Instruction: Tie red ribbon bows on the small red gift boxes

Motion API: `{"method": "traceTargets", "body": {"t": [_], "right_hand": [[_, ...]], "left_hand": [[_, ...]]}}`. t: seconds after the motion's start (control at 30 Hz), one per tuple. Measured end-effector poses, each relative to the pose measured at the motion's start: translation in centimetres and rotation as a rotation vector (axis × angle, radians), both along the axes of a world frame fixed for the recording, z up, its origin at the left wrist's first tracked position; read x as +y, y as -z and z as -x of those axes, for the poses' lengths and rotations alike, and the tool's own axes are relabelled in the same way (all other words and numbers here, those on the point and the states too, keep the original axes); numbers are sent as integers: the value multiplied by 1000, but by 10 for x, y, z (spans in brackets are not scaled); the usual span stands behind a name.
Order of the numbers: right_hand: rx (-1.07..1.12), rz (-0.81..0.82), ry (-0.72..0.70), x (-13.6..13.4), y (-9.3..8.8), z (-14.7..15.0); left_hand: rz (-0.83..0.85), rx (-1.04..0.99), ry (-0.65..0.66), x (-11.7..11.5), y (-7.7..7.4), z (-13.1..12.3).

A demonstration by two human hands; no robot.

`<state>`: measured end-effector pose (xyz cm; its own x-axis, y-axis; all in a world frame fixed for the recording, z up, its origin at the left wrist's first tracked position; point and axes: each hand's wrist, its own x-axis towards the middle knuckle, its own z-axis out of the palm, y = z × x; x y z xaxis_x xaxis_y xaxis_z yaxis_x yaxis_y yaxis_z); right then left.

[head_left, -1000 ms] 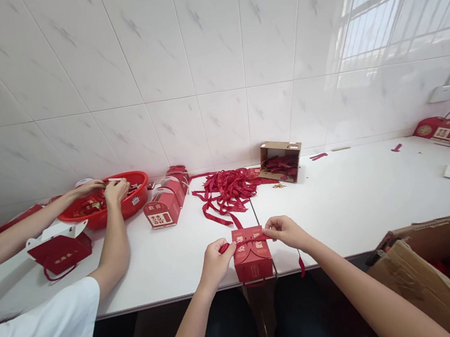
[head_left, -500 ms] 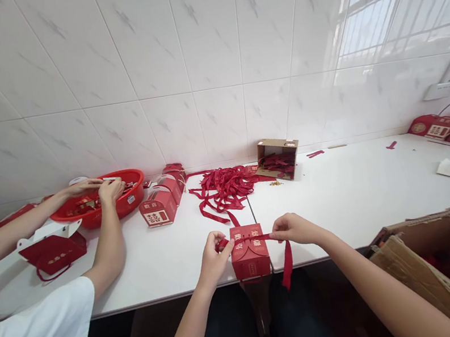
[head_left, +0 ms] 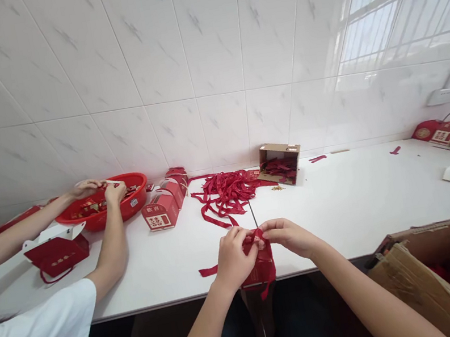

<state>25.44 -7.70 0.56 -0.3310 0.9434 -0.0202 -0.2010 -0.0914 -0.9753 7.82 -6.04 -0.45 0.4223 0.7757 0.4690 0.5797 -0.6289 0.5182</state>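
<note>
A small red gift box point(head_left: 256, 274) stands at the table's front edge, its top largely covered by my hands. Over it runs a dark red ribbon point(head_left: 208, 272), one end lying out to the left and another hanging down the box's right side. My left hand point(head_left: 236, 256) pinches the ribbon above the box top. From the right, my right hand point(head_left: 284, 234) grips a loop of the same ribbon between thumb and fingers. The exact crossing of the ribbon is hidden by the fingers.
Behind lie a heap of red ribbons point(head_left: 229, 191) and a tipped carton point(head_left: 280, 164). Left are finished-looking red boxes point(head_left: 161, 211), an open red box point(head_left: 58, 255) and a red basin point(head_left: 139, 197) where a co-worker's hands point(head_left: 112, 193) work. A large cardboard box point(head_left: 425, 279) stands front right.
My hands have come together over the box top. The ribbon, earlier stretched straight across, is now bunched into a loop between them. The view has tilted slightly upward.
</note>
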Motion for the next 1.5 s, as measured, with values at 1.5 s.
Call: {"method": "traceTargets", "body": {"t": [1.5], "right_hand": [[-380, -363, 470, 8, 37, 57]], "left_hand": [[903, -410, 110, 36, 12, 59]]}}
